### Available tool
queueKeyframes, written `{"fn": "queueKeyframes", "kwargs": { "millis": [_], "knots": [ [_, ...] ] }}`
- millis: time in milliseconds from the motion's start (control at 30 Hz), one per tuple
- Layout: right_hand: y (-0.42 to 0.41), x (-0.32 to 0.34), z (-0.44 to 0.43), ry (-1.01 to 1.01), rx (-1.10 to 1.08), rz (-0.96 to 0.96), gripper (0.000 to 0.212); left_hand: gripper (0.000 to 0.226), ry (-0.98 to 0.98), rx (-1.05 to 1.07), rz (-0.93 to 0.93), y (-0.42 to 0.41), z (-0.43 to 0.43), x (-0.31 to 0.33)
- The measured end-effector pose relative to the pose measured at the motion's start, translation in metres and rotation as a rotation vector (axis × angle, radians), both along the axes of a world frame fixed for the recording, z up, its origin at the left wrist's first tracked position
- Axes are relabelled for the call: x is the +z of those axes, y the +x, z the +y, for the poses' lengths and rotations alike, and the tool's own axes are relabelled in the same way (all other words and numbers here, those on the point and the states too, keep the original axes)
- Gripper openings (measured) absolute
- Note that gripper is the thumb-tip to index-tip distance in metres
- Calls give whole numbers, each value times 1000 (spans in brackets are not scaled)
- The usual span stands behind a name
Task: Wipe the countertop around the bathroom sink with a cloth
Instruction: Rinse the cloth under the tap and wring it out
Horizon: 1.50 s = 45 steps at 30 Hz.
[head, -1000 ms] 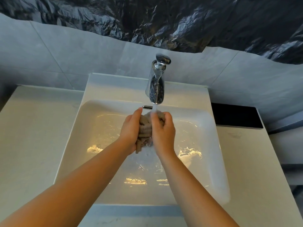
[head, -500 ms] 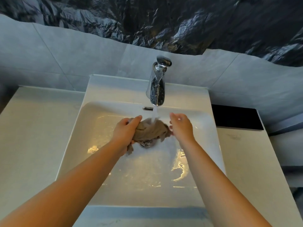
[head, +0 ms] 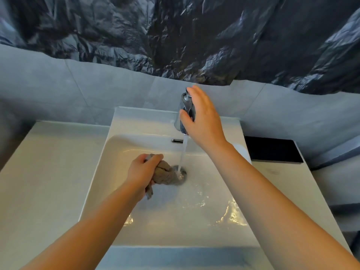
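My left hand (head: pixel 141 172) grips a wet, bunched grey-brown cloth (head: pixel 166 175) low in the white sink basin (head: pixel 194 221), just left of the drain. A stream of water falls from the chrome faucet (head: pixel 185 112) onto the drain beside the cloth. My right hand (head: pixel 202 119) is raised at the faucet, fingers straight over its lever and thumb by the spout; how firmly it touches is unclear. The pale countertop (head: pixel 44 172) lies to either side of the sink.
A black flat panel (head: pixel 272 150) lies on the counter at the back right. Grey wall tiles (head: pixel 58 88) rise behind the sink, with crumpled dark plastic sheeting (head: pixel 175 36) above them. The counter's front edge runs along the bottom.
My right hand let go of the cloth and rose from the basin to the faucet. My left hand kept the cloth and lowered it toward the drain.
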State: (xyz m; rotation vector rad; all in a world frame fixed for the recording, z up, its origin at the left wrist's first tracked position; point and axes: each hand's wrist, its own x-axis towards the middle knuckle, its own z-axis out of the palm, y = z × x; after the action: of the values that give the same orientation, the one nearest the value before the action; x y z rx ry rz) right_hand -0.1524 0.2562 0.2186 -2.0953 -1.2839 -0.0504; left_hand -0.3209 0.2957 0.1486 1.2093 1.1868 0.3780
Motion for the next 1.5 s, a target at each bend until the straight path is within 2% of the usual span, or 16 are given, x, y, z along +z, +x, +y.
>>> {"fn": "queueKeyframes", "kwargs": {
  "millis": [267,467,533,700,800,900,1000,1133,1400,1500],
  "knots": [
    [-10,-2,-4,-14,-22,16,60,23,54,30,-8,-23,2,7],
    [-24,-18,-27,-143,26,11,64,27,62,35,-16,-34,7,11],
    [-25,-8,-28,-137,19,97,60,27,77,8,-7,-36,8,15],
    [-51,-5,-69,148,-46,392,37,30,81,-103,-29,-36,6,33],
    [-63,-19,-98,48,12,691,20,33,9,-169,-102,-34,4,46],
    [-74,-29,-111,-24,128,890,24,28,-67,-238,-167,-29,-2,56],
    [-83,-39,-113,12,134,930,23,24,-120,-272,-184,-26,-10,59],
    [-80,-49,-115,89,-22,908,6,23,-86,-317,-152,-27,-14,63],
    [-78,-49,-118,86,18,899,19,18,-108,-473,-106,-31,-9,79],
    [-81,-49,-116,140,2,899,14,18,-113,-512,-119,-30,-7,83]
  ]
}}
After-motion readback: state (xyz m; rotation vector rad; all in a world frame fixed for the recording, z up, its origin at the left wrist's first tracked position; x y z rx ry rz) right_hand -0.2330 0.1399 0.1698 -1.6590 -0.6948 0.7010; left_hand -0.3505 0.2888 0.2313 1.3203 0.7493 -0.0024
